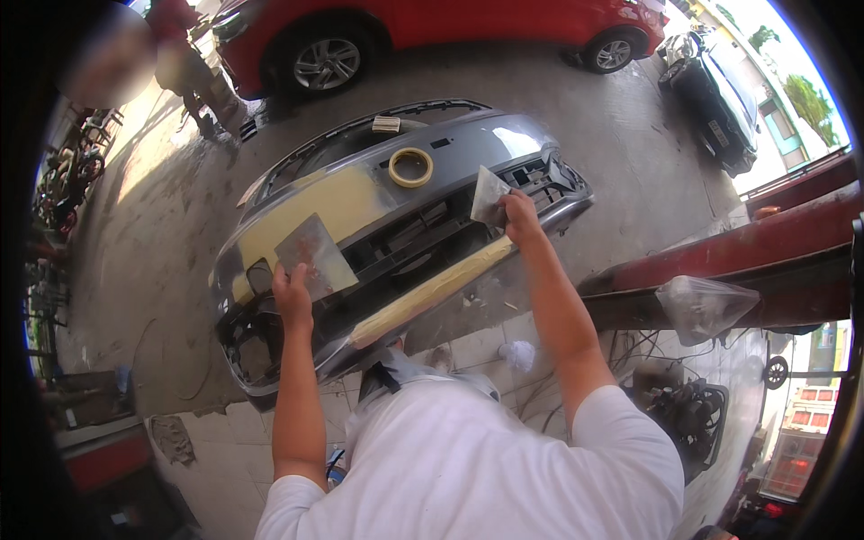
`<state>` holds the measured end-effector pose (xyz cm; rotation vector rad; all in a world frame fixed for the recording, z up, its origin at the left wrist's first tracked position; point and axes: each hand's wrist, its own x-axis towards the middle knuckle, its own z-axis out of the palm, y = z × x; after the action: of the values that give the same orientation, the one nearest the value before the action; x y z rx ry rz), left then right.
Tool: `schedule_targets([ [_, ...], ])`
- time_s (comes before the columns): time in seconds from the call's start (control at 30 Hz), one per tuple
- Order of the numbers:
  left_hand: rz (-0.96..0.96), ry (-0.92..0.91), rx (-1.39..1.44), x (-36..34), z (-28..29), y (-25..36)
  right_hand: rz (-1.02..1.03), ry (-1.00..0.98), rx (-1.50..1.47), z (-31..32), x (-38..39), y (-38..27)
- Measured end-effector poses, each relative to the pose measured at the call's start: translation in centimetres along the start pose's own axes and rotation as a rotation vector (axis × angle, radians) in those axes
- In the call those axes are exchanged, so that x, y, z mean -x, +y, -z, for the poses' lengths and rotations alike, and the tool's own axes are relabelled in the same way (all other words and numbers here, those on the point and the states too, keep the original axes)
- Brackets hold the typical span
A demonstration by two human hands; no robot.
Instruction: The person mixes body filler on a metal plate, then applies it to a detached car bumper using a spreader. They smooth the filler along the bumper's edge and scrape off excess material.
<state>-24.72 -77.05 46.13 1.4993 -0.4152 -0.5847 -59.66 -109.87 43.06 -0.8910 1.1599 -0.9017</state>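
Note:
A dark grey car bumper (pixel 468 160) lies in front of me, with a broad patch of yellow filler (pixel 310 210) on its upper left face and a yellow filler strip (pixel 432 292) along its lower edge. My left hand (pixel 292 292) is closed on the near edge of a flat, squarish, filler-smeared plate (pixel 317 254) over the bumper's left part. Gripped in my right hand (pixel 520 218) is a smaller flat filler spreader (pixel 487 193), held above the right grille opening. On top of the bumper rest a yellow tape roll (pixel 393 168) and a small pale ribbed block (pixel 387 123).
A red car (pixel 468 22) stands beyond the bumper, and a dark car (pixel 715 108) at the far right. A person (pixel 184 67) is at far left. Red beams (pixel 720 243) with a clear plastic bag (pixel 706 306) run along my right. Machinery (pixel 679 409) and cables lie below them.

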Motion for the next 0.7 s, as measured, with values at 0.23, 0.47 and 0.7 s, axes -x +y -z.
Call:
schedule_targets([
  [0.23,-0.006,-0.089,-0.227,-0.4,-2.9,0.0,0.005,-0.216,0.330,-11.6,6.4,6.7],
  [0.47,-0.179,0.091,-0.828,-0.7,-1.3,-1.9,0.515,-0.020,0.962,-17.5,8.4,8.4],
  [0.7,-0.494,0.200,-1.087,1.7,-1.4,1.5,0.876,-0.134,1.273,-15.6,-0.6,3.6],
])
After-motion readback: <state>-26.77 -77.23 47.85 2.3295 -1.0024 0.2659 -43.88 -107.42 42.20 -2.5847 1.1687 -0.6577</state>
